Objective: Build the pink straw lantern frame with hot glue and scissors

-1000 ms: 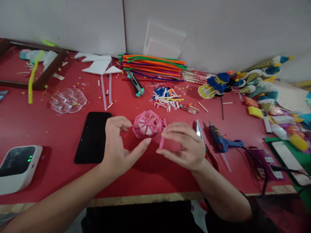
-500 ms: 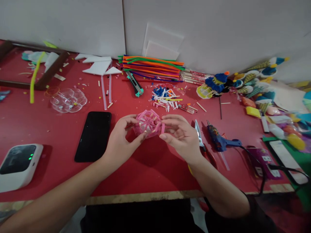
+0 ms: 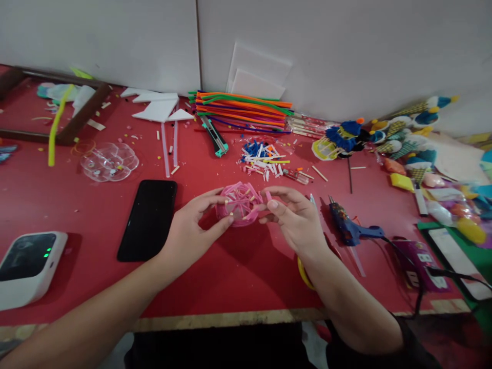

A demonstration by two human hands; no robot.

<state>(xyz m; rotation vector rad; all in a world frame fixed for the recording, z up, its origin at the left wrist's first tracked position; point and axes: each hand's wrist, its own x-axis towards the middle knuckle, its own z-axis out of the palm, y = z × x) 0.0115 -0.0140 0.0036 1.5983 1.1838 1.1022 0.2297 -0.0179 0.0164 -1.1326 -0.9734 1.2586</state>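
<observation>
A small round basket-like piece wound from pink pipe cleaner [image 3: 240, 206] is between my hands, above the red table [image 3: 238, 277]. Spoke-like strands cross its middle, and short pale stick ends poke out of it. My left hand [image 3: 194, 223] grips its left side between thumb and fingers. On the other side, my right hand [image 3: 295, 220] pinches a short pink strand end [image 3: 268, 196] between thumb and forefinger, just off the rim. To the left of my left hand lies a black phone [image 3: 148, 220]. Scissors with a yellow handle [image 3: 303, 274] are partly hidden under my right wrist.
A blue glue gun [image 3: 351, 225] with a black cable lies at the right. Behind my hands are foam scraps [image 3: 265, 159], a box cutter [image 3: 215, 138] and bundled pipe cleaners [image 3: 242, 110]. A clear palette [image 3: 109, 161] and a white device [image 3: 31, 269] are at the left.
My right hand has drawn slightly away to the right with the pink strand end. The pink piece has shifted a little right and nearer to me, still in my left hand.
</observation>
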